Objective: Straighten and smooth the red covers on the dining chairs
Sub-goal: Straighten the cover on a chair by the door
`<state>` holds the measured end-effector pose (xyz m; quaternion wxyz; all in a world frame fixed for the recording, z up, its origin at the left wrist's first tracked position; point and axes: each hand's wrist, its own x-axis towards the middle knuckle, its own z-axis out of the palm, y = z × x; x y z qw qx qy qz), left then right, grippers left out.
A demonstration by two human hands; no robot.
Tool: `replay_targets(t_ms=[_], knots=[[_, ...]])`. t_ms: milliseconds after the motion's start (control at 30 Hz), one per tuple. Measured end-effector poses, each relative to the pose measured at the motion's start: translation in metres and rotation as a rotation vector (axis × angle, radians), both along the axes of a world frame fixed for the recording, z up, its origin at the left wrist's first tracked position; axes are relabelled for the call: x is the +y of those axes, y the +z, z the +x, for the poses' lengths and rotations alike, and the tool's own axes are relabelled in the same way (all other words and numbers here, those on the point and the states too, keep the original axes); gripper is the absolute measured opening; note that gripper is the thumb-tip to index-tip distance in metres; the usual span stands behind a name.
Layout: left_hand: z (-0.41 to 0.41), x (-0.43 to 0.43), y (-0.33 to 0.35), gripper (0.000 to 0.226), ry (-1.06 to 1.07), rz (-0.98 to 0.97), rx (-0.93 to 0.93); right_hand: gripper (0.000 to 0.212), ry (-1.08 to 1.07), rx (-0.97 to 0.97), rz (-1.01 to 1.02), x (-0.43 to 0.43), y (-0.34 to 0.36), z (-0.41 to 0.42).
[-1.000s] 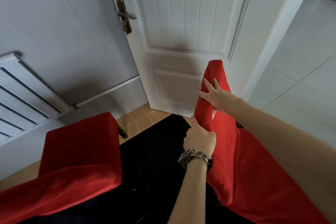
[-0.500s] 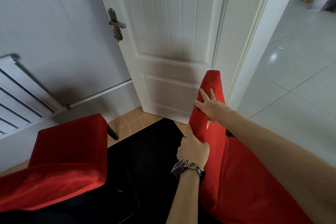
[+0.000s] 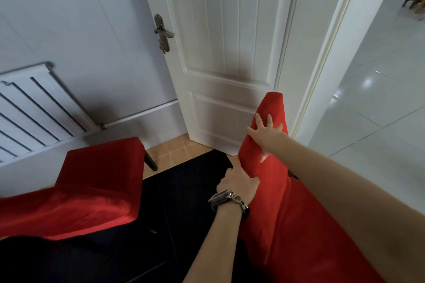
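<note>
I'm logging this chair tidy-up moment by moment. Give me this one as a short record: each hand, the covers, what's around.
left hand: the left hand, metal wristwatch on its wrist, grips the near edge of the red fabric cover on the right chair
right hand: the right hand presses flat on the same cover, fingers spread, higher up
other chair: red fabric cover on the left chair, untouched
between chairs: black surface
behind: white panelled door, white radiator

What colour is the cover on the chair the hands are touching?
The cover is plain red, clearest in the head view.
</note>
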<state>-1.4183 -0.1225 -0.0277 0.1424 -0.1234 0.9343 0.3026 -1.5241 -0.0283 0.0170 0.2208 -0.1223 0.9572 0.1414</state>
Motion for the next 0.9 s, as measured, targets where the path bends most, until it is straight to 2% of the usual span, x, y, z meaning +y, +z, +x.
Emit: replay_targets(t_ms=[100, 200, 333, 533, 633, 700, 900], knots=[[0.005, -0.021, 0.006, 0.086, -0.126, 0.076, -0.088, 0.074, -0.053, -0.042, 0.150, -0.022, 0.019, -0.002], [0.010, -0.058, 0.016, 0.105, -0.215, 0.107, -0.222, 0.055, 0.067, -0.029, 0.255, -0.059, 0.030, 0.003], [0.022, -0.144, 0.025, 0.099, -0.133, 0.061, -0.199, 0.038, 0.251, 0.025, 0.030, -0.126, 0.029, 0.018], [0.078, -0.300, 0.051, 0.082, 0.088, -0.008, -0.092, 0.039, 0.322, 0.005, -0.280, -0.251, 0.022, 0.051], [0.111, -0.371, 0.062, 0.076, 0.163, -0.078, -0.043, 0.030, 0.396, -0.018, -0.420, -0.320, 0.014, 0.072], [0.130, -0.409, 0.065, 0.074, 0.190, -0.128, -0.015, 0.025, 0.474, -0.016, -0.459, -0.359, 0.008, 0.083], [0.164, -0.485, 0.056, 0.072, 0.229, -0.178, -0.002, 0.036, 0.540, -0.065, -0.520, -0.441, -0.004, 0.115]])
